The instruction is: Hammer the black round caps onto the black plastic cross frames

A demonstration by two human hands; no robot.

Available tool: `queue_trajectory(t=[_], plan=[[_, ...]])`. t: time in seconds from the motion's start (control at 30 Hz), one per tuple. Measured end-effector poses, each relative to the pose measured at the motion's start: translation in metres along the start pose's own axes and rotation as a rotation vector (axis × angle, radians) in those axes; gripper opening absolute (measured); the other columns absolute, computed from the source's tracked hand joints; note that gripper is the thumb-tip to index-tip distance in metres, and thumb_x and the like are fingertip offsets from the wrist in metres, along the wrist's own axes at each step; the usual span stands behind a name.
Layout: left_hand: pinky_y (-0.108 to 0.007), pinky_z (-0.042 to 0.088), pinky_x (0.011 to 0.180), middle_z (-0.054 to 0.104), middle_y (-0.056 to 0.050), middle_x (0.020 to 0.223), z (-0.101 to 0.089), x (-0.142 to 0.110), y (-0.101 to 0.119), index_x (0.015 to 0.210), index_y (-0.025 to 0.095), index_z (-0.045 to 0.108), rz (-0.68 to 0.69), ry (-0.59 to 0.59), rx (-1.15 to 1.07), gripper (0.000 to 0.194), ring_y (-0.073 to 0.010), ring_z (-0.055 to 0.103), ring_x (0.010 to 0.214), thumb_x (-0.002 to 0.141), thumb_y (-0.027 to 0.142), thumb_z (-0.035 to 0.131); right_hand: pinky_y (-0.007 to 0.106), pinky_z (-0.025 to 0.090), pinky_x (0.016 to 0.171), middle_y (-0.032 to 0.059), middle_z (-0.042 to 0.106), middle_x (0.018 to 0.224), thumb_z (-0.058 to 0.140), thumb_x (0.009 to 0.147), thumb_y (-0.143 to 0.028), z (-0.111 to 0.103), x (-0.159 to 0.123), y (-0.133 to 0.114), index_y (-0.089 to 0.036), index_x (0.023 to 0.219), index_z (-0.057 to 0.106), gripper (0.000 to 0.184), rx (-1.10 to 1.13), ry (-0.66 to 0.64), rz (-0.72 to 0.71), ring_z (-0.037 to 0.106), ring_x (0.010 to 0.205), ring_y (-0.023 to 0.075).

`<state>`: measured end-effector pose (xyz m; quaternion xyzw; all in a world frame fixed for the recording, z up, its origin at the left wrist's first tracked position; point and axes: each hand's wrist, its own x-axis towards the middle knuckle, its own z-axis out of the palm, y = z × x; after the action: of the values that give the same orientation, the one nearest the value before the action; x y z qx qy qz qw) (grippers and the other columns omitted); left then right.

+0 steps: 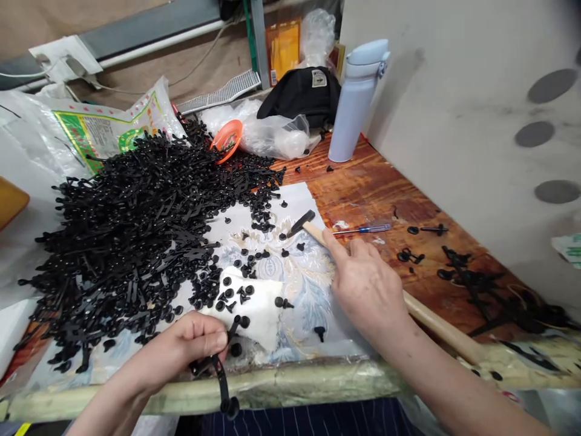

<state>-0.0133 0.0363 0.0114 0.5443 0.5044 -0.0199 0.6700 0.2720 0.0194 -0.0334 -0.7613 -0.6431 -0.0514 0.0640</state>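
My left hand (pixel 184 350) is closed in a pinch on a black plastic strap (pixel 221 381) that hangs over the table's front edge. My right hand (pixel 365 284) rests on the wooden handle of a small hammer (pixel 303 223), fingers curled over it, the black head lying on the patterned cloth (pixel 299 284). A big heap of black plastic straps (pixel 136 230) fills the left of the table. Loose black studs (pixel 236 290) lie scattered on the cloth and on a white pad (pixel 263 309) between my hands.
A pale blue flask (pixel 356 100) stands at the back beside a white wall. A blue-handled screwdriver (pixel 363 229) lies on the wooden tabletop (pixel 385 194) with more black parts (pixel 472 281) to the right. An orange dish (pixel 227 139), plastic bags and a black cap sit behind.
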Motion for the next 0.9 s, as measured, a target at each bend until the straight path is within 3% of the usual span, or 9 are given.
queue_trajectory(t=[0.1, 0.17, 0.27, 0.33, 0.5, 0.7, 0.9], plan=[[-0.026, 0.018, 0.049, 0.040, 0.005, 0.051, 0.001, 0.000, 0.000, 0.060, 0.015, 0.059, 0.009, 0.011, 0.016, 0.044, -0.0097, 0.027, 0.049, 0.078, 0.054, 0.058, 0.045, 0.043, 0.077, 0.0166, 0.057, 0.100, 0.047, 0.083, -0.005, -0.007, -0.007, -0.007, -0.015, 0.129, 0.057, 0.047, 0.088, 0.109, -0.062, 0.051, 0.093, 0.0326], [-0.026, 0.017, 0.048, 0.040, 0.005, 0.051, 0.001, 0.000, -0.001, 0.060, 0.015, 0.059, 0.006, 0.013, 0.014, 0.044, -0.0094, 0.026, 0.048, 0.079, 0.054, 0.058, 0.043, 0.041, 0.079, 0.0140, 0.057, 0.102, 0.047, 0.085, -0.007, -0.018, -0.015, -0.019, -0.015, 0.118, 0.062, 0.037, 0.329, 0.129, -0.129, 0.050, 0.093, 0.0298], [-0.026, 0.014, 0.045, 0.041, 0.005, 0.051, 0.002, 0.001, -0.004, 0.062, 0.015, 0.058, -0.005, 0.008, -0.002, 0.044, -0.0084, 0.025, 0.045, 0.080, 0.055, 0.057, 0.036, 0.040, 0.078, 0.0039, 0.058, 0.089, 0.052, 0.087, -0.009, -0.030, -0.030, -0.049, -0.021, 0.095, 0.065, 0.020, 0.785, -0.040, -0.243, 0.051, 0.086, 0.0215], [-0.025, 0.013, 0.044, 0.039, 0.006, 0.050, 0.003, 0.001, -0.007, 0.063, 0.014, 0.058, -0.008, 0.019, -0.017, 0.044, -0.0079, 0.024, 0.044, 0.080, 0.055, 0.056, 0.034, 0.038, 0.077, 0.0002, 0.058, 0.082, 0.059, 0.084, -0.008, -0.030, -0.037, -0.070, -0.022, 0.084, 0.065, 0.015, 0.913, -0.134, -0.270, 0.050, 0.084, 0.0194], [-0.024, 0.014, 0.041, 0.033, 0.007, 0.048, 0.003, -0.002, -0.019, 0.063, 0.014, 0.060, 0.049, 0.079, -0.061, 0.042, -0.0078, 0.023, 0.044, 0.081, 0.052, 0.056, 0.035, 0.033, 0.077, -0.0016, 0.058, 0.077, 0.066, 0.077, -0.006, -0.014, -0.043, -0.095, -0.020, 0.074, 0.063, 0.014, 0.934, -0.131, -0.299, 0.049, 0.083, 0.0181], [-0.024, 0.018, 0.044, 0.040, 0.005, 0.049, 0.004, -0.006, -0.027, 0.063, 0.014, 0.062, 0.075, 0.101, -0.098, 0.045, -0.0087, 0.029, 0.046, 0.079, 0.056, 0.056, 0.033, 0.031, 0.077, -0.0035, 0.060, 0.074, 0.072, 0.072, -0.004, -0.008, -0.042, -0.095, -0.020, 0.071, 0.063, 0.018, 0.996, -0.144, -0.227, 0.050, 0.080, 0.0164], [-0.023, 0.015, 0.041, 0.037, 0.006, 0.048, 0.006, -0.005, -0.021, 0.062, 0.014, 0.062, 0.074, 0.112, -0.080, 0.044, -0.0074, 0.026, 0.043, 0.078, 0.055, 0.058, 0.034, 0.030, 0.076, -0.0032, 0.061, 0.073, 0.072, 0.069, -0.003, -0.007, -0.042, -0.097, -0.019, 0.070, 0.063, 0.018, 1.006, -0.132, -0.216, 0.050, 0.077, 0.0165]])
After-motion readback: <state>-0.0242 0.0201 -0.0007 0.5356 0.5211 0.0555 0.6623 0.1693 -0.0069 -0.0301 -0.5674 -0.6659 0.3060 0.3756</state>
